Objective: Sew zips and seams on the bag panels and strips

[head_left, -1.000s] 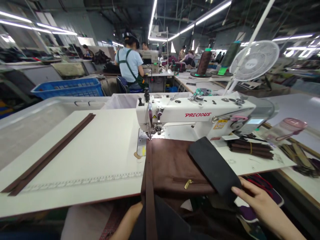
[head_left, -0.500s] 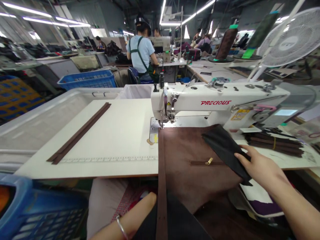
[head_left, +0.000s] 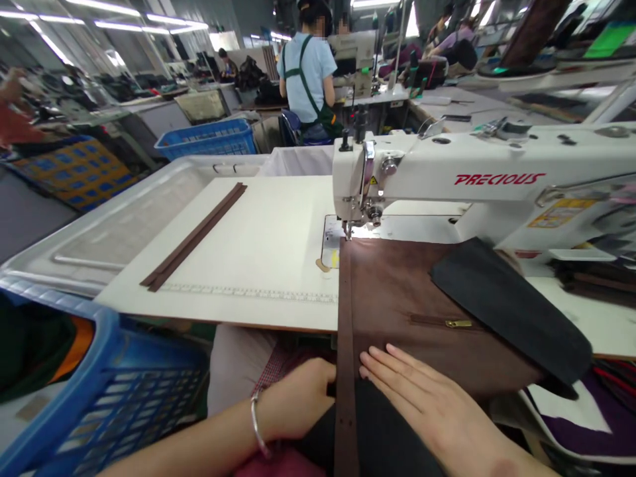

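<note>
Plainly, the brown fabric (head_left: 387, 285) lies on the worktop (head_left: 283, 238), its top left corner at the needle of the machine (head_left: 437, 172) and its lower part hanging over the front edge. A brown strip (head_left: 346, 358) runs along its left side, from the needle down past the edge. The left hand (head_left: 301, 397) is curled at the strip's left side; its fingertips are partly hidden, so I cannot tell whether it grips. The right hand (head_left: 427, 404) is open and flat, fingers together, resting on the fabric just right of the strip. Above it is a zipper (head_left: 457, 323) with a gold pull, and a black piece (head_left: 507, 308) lies slantwise over the fabric's right part. Two loose strips (head_left: 193, 237) lie side by side at the worktop's left, near the ruler (head_left: 248, 293). A blue basket (head_left: 149, 391) stands at lower left.
</note>
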Action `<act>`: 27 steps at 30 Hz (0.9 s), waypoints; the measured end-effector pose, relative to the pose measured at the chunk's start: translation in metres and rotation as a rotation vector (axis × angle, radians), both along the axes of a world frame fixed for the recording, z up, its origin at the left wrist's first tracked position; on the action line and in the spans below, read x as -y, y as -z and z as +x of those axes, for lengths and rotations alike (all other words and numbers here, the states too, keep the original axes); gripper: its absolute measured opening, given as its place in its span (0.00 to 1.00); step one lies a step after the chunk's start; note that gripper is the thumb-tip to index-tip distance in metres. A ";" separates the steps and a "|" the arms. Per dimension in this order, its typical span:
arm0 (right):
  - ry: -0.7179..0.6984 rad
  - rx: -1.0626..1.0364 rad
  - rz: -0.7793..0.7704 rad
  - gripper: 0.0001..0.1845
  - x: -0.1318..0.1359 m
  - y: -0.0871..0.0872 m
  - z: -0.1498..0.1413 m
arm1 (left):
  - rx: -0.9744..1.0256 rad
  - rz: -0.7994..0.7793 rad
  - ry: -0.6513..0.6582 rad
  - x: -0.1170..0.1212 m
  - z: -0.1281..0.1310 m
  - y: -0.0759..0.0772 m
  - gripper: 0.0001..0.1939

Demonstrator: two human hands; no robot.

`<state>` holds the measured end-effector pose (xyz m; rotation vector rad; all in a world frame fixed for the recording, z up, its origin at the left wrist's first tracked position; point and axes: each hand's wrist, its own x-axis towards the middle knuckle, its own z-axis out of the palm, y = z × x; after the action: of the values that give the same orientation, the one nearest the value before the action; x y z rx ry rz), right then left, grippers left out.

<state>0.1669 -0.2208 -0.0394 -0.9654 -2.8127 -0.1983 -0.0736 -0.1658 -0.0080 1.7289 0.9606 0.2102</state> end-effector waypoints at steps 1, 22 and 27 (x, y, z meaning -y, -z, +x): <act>0.001 -0.010 -0.016 0.32 0.000 -0.003 0.001 | -0.057 0.132 -0.048 -0.004 -0.002 -0.004 0.14; 0.028 -0.187 -0.070 0.31 -0.005 -0.022 -0.002 | -0.113 0.795 0.273 -0.079 0.004 -0.018 0.16; 0.031 -0.219 -0.012 0.31 -0.010 -0.022 0.001 | -0.255 1.040 0.383 -0.062 0.000 -0.009 0.20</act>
<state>0.1674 -0.2111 -0.0175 -0.9692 -2.6040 -0.0739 -0.0740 -0.1034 0.0013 2.9127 0.6973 0.2624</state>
